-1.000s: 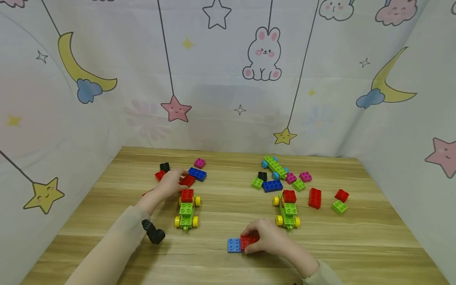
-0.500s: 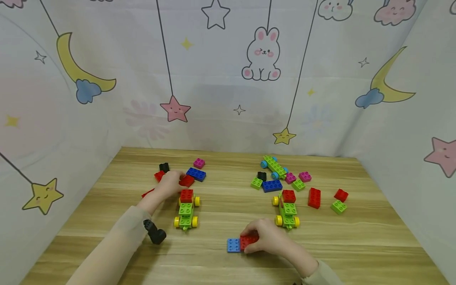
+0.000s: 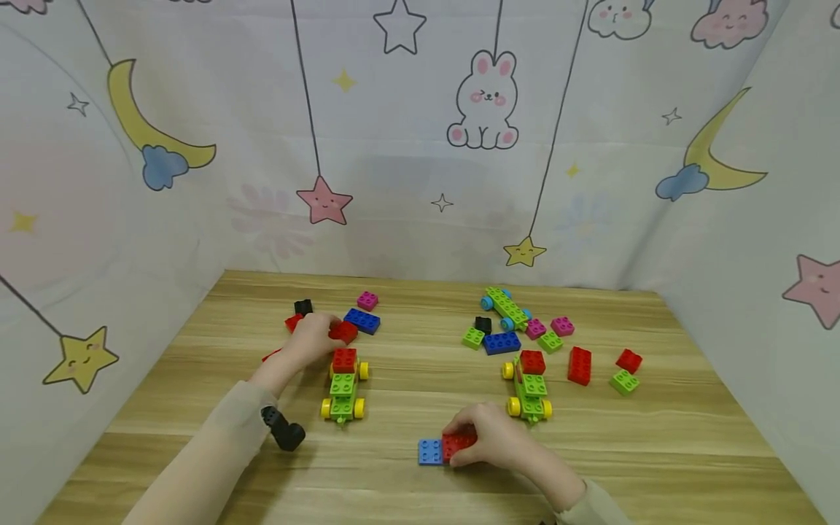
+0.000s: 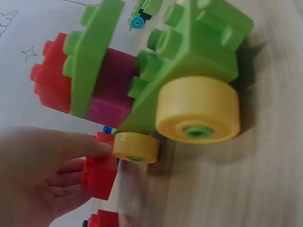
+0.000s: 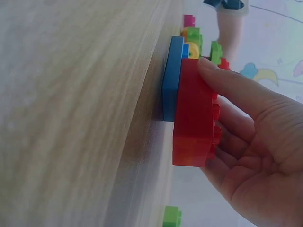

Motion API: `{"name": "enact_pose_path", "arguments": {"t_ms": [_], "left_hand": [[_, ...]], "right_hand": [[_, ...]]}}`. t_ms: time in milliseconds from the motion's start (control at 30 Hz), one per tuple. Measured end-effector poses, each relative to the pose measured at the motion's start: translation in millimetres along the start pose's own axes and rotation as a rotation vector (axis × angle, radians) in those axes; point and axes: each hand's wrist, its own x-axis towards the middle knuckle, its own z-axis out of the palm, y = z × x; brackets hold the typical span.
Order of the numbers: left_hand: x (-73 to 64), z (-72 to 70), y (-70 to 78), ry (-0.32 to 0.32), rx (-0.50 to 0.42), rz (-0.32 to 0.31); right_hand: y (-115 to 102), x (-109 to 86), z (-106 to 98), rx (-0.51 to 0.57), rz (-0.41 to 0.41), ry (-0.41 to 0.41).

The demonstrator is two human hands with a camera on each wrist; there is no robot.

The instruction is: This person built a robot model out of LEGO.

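Note:
At the left back, my left hand (image 3: pixel 313 340) pinches a red building brick (image 3: pixel 344 333); the left wrist view has thumb and fingers on opposite sides of this brick (image 4: pixel 101 175). Just in front stands a green toy car (image 3: pixel 343 394) with yellow wheels and a red brick on top. Near the table's front, my right hand (image 3: pixel 491 437) grips another red brick (image 3: pixel 454 446). That brick sits over part of a blue flat brick (image 3: pixel 429 452), whose left studs stay bare. In the right wrist view, the blue piece (image 5: pixel 171 80) lies underneath, against the table.
A second yellow-wheeled car (image 3: pixel 533 397) stands right of centre. Behind it lie a green blue-wheeled base (image 3: pixel 505 306) and several loose bricks, among them a dark blue one (image 3: pixel 502 343). Another dark blue brick (image 3: pixel 362 321) lies beyond my left hand. Further right is a red brick (image 3: pixel 580 364).

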Motion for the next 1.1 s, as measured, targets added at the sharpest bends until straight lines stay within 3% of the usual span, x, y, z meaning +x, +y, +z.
{"name": "enact_pose_path", "arguments": {"t_ms": [200,467,633,867,1100], "left_hand": [[-5.9,-13.4,7.3,0.046,-0.034,0.014],[-18.8,-31.7,22.0,0.197,-0.056,0.11],[-33.8,-40.2,42.1,0.243,-0.06,0.18],[-55.9,-37.1,70.4,0.241,-0.076,0.395],[-73.0,-21.6,90.4,0.157,-0.053,0.557]], "right_hand": [[-0.6,-0.8,0.0,0.007,0.008,0.0],[-2.3,-2.1,-0.3,0.005,0.013,0.001],[-2.1,-2.5,-0.6,0.007,0.004,0.005],[-1.2,-1.5,-0.3,0.003,0.005,0.004],[-0.9,-0.6,-0.3,-0.01,0.001,0.011]]}}
